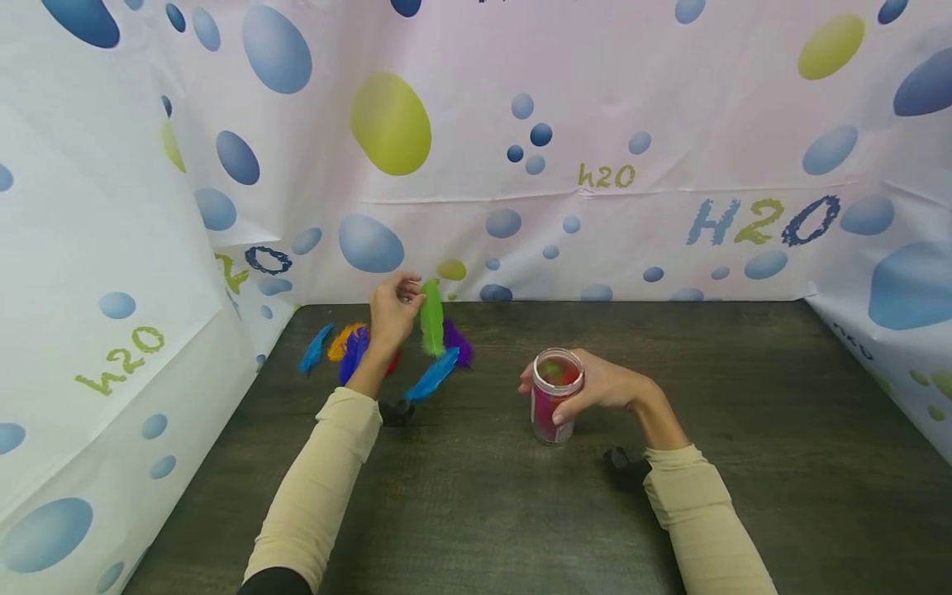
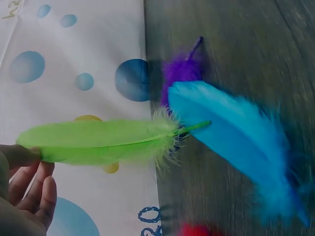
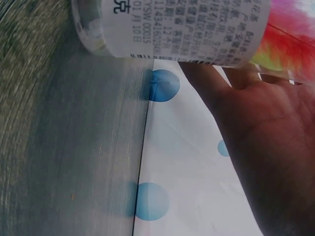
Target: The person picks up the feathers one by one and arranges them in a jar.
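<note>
My left hand point(image 1: 394, 312) pinches a green feather point(image 1: 432, 318) by its tip between thumb and fingers. In the left wrist view the green feather point(image 2: 98, 141) has its quill end over a bright blue feather point(image 2: 231, 137), with a purple feather point(image 2: 184, 71) just behind. My right hand point(image 1: 606, 382) grips a clear open-topped jar point(image 1: 554, 413) round its side. Red and green feathers show inside it. The right wrist view gives the jar's white printed label point(image 3: 182, 29) and pink, red and yellow-green feather parts point(image 3: 288, 42) through its wall.
Near my left wrist lie a small blue feather point(image 1: 316, 349), an orange feather point(image 1: 345, 340) and a dark blue feather point(image 1: 353, 355). A red feather point(image 2: 194, 230) peeks in at the left wrist view's lower edge. Behind the dark wooden table point(image 1: 476, 496) hangs a white dotted backdrop point(image 1: 461, 107).
</note>
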`<state>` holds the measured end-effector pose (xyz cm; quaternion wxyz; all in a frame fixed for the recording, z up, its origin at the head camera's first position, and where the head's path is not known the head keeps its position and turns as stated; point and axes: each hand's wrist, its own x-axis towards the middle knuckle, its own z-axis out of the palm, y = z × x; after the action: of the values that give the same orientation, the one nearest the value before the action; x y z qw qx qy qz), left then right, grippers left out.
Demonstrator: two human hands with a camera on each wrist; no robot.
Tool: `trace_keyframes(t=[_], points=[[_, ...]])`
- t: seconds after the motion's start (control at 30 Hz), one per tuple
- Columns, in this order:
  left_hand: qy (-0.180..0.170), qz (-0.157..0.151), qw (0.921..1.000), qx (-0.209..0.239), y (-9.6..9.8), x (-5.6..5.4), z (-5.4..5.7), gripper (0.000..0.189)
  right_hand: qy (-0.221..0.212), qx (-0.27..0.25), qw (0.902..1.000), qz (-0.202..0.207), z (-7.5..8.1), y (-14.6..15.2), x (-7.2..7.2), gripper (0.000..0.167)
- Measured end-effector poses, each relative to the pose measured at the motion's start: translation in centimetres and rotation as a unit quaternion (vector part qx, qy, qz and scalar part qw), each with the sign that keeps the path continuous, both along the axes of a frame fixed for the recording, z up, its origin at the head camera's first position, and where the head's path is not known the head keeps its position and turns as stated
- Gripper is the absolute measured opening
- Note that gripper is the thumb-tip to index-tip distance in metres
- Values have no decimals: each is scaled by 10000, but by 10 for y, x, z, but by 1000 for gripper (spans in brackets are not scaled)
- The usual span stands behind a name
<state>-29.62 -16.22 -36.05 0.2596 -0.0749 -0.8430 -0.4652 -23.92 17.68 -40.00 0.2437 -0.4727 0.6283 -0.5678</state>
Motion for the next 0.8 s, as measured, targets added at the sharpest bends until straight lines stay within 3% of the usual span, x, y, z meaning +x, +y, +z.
trace_keyframes(t=[0.27, 0.63, 0.8], points=[[-274, 16, 9951, 954, -1, 2, 2, 24, -4, 22, 10000, -36, 0, 0, 0, 56], [-478, -247, 9875, 1483, 2, 8, 10, 25, 29, -14, 10000, -28, 1, 0, 1, 55], [-549, -421, 9804, 1842, 3, 7, 12, 25, 10, -37, 10000, -5, 0, -1, 1, 55]])
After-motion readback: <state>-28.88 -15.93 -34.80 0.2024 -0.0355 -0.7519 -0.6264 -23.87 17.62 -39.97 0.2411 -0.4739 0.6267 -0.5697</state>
